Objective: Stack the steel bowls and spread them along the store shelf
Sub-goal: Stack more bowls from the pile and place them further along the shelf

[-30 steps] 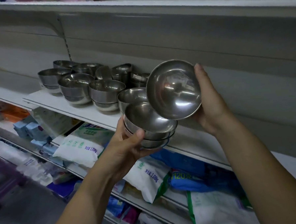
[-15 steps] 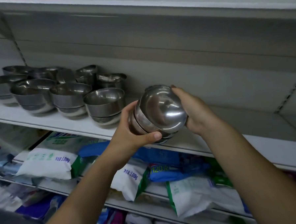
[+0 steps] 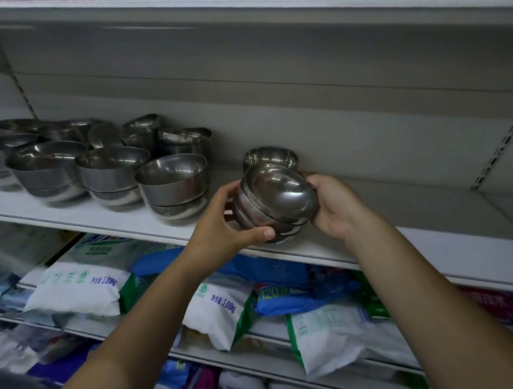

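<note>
A nested stack of steel bowls (image 3: pixel 279 197) is tilted towards me, low over the white shelf (image 3: pixel 430 247); whether its base touches the board is hidden. My left hand (image 3: pixel 221 229) grips its left side, thumb under the front rim. My right hand (image 3: pixel 334 203) holds its right side. Directly behind it, against the back panel, stands another steel bowl (image 3: pixel 269 158). To the left, several bowl stacks (image 3: pixel 171 184) crowd the same shelf in two rows.
The shelf runs on to the right of my hands with nothing on it, up to a slotted upright (image 3: pixel 496 152). An upper shelf (image 3: pixel 239 10) overhangs. Below, bags of washing powder (image 3: pixel 76 290) and blue packets (image 3: pixel 299 293) fill the lower shelves.
My right hand set the single bowl into the stack held by my left hand. Both hands then carried the stack right and down towards the shelf, in front of a lone bowl.
</note>
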### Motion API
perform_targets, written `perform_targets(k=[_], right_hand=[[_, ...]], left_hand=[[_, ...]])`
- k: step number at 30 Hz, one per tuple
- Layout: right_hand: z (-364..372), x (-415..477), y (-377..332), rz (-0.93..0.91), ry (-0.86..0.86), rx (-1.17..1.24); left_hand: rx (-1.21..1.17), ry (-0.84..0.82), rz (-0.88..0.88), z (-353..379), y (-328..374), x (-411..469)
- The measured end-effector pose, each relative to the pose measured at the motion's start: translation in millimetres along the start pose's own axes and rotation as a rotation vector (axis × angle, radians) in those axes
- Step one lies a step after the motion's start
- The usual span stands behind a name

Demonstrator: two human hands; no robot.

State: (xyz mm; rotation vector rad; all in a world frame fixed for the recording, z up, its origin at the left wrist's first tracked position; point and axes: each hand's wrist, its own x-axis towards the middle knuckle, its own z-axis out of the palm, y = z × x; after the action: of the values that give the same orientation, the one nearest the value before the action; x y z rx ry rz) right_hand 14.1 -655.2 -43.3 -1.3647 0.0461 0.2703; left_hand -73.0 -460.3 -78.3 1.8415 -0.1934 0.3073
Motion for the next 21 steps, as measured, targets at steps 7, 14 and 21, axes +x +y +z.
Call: perform_targets(k=[7,14,21], right_hand=[[10.0,-1.8,16.4,-0.124,-0.049,0.004],[19.2,-13.9,29.2,-0.309,-0.028,-0.145],[23.9,-19.0,41.0,-0.455,-0.089,-0.263]], left_hand=[[0.108,-0.022,-0.027,-0.9,-10.2,1.7],[0.394,0.167,-0.006,3.7,-11.2,-3.5],[0.485,0.498,0.233,-20.3,2.0,-5.3]])
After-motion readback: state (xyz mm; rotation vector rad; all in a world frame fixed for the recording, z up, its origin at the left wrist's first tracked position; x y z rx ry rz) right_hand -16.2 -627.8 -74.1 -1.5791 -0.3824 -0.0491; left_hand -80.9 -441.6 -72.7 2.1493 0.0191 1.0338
